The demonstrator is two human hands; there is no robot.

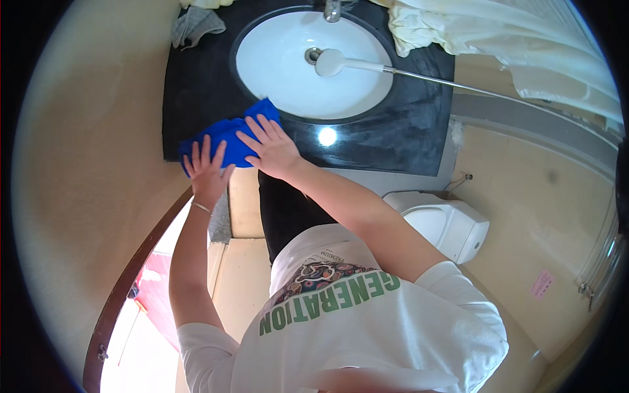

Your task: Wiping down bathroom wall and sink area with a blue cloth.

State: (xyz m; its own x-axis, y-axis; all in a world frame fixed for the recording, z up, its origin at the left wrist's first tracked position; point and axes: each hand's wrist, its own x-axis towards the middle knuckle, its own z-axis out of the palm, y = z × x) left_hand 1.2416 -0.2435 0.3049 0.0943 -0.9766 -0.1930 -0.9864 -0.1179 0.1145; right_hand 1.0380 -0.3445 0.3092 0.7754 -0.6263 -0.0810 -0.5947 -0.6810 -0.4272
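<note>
A blue cloth (228, 135) lies spread over the front left part of a black stone countertop (201, 93). My left hand (206, 167) rests on the cloth's left end at the counter's front edge, fingers apart. Flat on the cloth's right part is my right hand (272, 147), its fingers also spread. The cloth's far corner touches the rim of the white oval sink (295, 93). Neither hand grips the cloth; both press on top of it.
A white shower head (330, 63) with a metal hose lies in the sink below the faucet (332, 11). A grey cloth (196, 25) sits at the back left, a pale curtain (467, 29) at the back right. A white toilet (442, 223) stands right of me; a wall borders the left.
</note>
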